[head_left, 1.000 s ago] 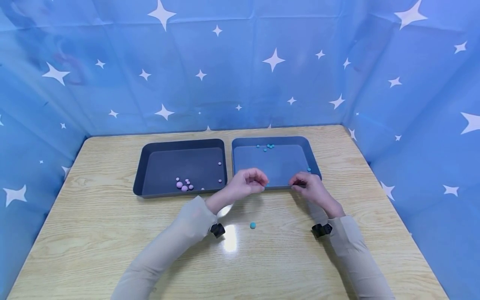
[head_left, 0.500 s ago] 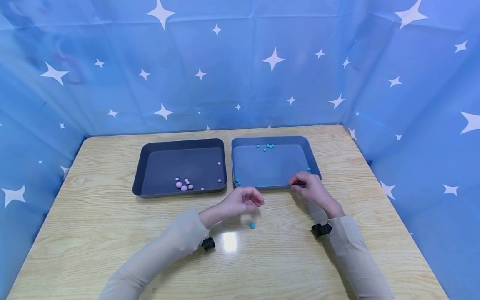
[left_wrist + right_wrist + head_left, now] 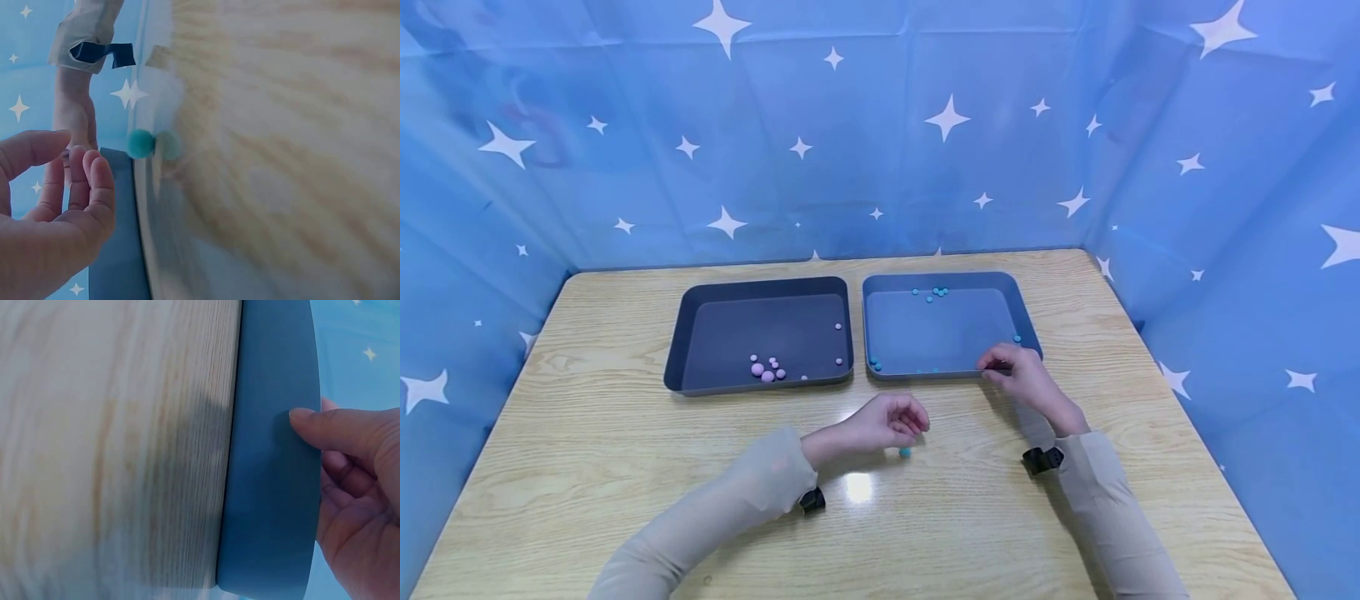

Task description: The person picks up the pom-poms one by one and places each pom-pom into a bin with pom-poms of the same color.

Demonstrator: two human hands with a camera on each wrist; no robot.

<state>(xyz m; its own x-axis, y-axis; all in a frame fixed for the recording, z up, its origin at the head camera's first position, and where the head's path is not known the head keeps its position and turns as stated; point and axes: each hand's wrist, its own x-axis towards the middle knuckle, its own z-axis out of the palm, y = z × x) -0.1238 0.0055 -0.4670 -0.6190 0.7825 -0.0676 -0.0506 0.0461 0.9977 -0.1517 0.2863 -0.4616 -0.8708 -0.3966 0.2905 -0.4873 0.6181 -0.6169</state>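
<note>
My left hand hovers low over the table, palm sideways, fingers loosely bent with nothing between them. Just below its fingertips a small teal pom-pom lies on the wood. In the left wrist view the pom-pom looks fuzzy and sits apart from the fingers. At the front right of the blue tray, my right hand grips the wall. The right wrist view has the thumb on the tray's outer side and the other fingers behind the rim.
Several teal pom-poms lie in the blue tray, at its back, front and right edges. Left of it stands a dark grey tray with several pink balls of different sizes. A starry blue curtain closes off the back and sides.
My left hand has drawn back from the blue tray's front edge toward the teal pom-pom on the table. Teal pom-poms in the tray's front left corner have come into sight. The right hand stays put.
</note>
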